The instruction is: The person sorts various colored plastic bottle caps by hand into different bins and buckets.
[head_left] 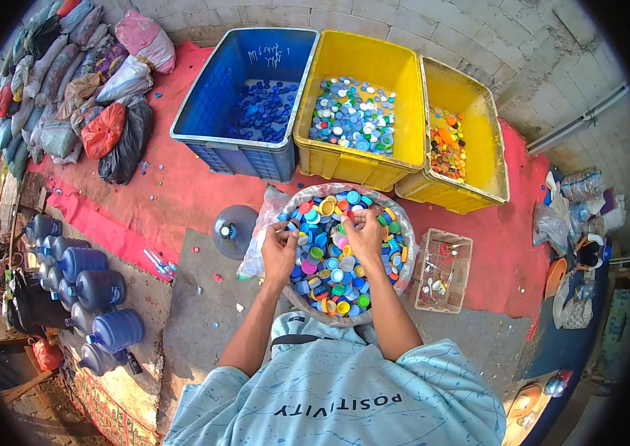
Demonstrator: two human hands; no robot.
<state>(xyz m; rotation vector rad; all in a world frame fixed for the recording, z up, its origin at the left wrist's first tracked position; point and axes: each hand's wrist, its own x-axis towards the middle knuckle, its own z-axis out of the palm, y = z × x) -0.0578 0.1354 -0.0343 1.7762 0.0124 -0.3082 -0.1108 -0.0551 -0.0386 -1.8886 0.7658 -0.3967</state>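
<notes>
A wide round tub (pixel 405 223) full of mixed plastic bottle caps (pixel 337 273) stands in front of my body. My left hand (pixel 279 251) is over the tub's left side, its fingers curled together around what looks like a blue bottle cap (pixel 292 226). Over the upper middle of the pile, my right hand (pixel 364 236) has its fingertips pinched on a reddish bottle cap (pixel 347 215). Fingers partly cover both of these caps. The other caps are blue, green, yellow, white, orange and pink. A clear plastic bag (pixel 270 212) lies against the tub's left rim.
Beyond the tub stand a blue bin (pixel 248 156) with blue caps, a yellow bin (pixel 359 167) with light mixed caps, and another yellow bin (pixel 452 195) with orange-yellow caps. A crate (pixel 443 297) sits right, a water jug (pixel 235 232) left. Sacks (pixel 55 82) fill the far left.
</notes>
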